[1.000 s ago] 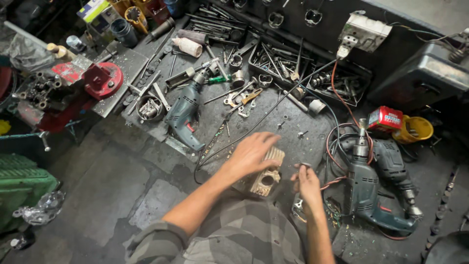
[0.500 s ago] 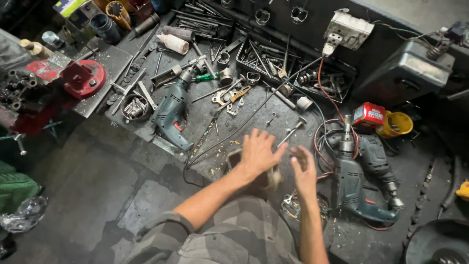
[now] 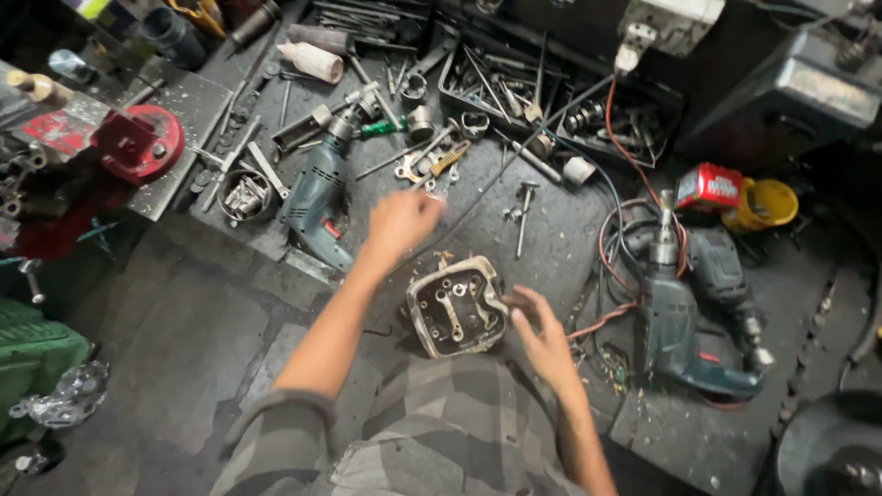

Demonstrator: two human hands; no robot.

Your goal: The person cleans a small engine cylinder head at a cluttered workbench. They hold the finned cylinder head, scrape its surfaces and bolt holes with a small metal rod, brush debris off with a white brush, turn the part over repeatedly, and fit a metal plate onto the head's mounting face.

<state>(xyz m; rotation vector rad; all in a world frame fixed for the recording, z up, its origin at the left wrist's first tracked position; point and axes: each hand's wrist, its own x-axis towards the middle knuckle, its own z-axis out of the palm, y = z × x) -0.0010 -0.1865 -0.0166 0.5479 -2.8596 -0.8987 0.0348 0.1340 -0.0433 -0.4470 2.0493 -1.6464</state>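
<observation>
Red vise (image 3: 138, 142): sat at the far left on the bench edge, metal filings around it.
Round dish (image 3: 246, 195): lay just right of the vise and held a small clump of metal parts.
Left drill (image 3: 317, 193): a grey-green power drill lay nose-up beside the dish.
Left hand (image 3: 401, 220): hovered above the floor just beyond the casting, fingers loosely curled; it was blurred, and I could not tell whether it pinched anything.
Engine casting (image 3: 457, 306): a squarish, grimy metal block with open cavities and bolt holes lay on the dark floor between the two hands, close to the person's lap.
Handling: it looked heavy, rigid and oily, likely slippery; the outer rim walls on opposite sides seemed the safest hold, away from the inner parts.
Right hand (image 3: 542, 335): open, fingertips touching the casting's right edge.
Tool tray (image 3: 514, 83): a dark tray at the back held sockets, spanners and bits in a jumble.
Right drill (image 3: 675, 312): lay among coiled cables.
Yellow cup (image 3: 767, 204): stood beside a red tin (image 3: 709, 186); its contents were not visible.
</observation>
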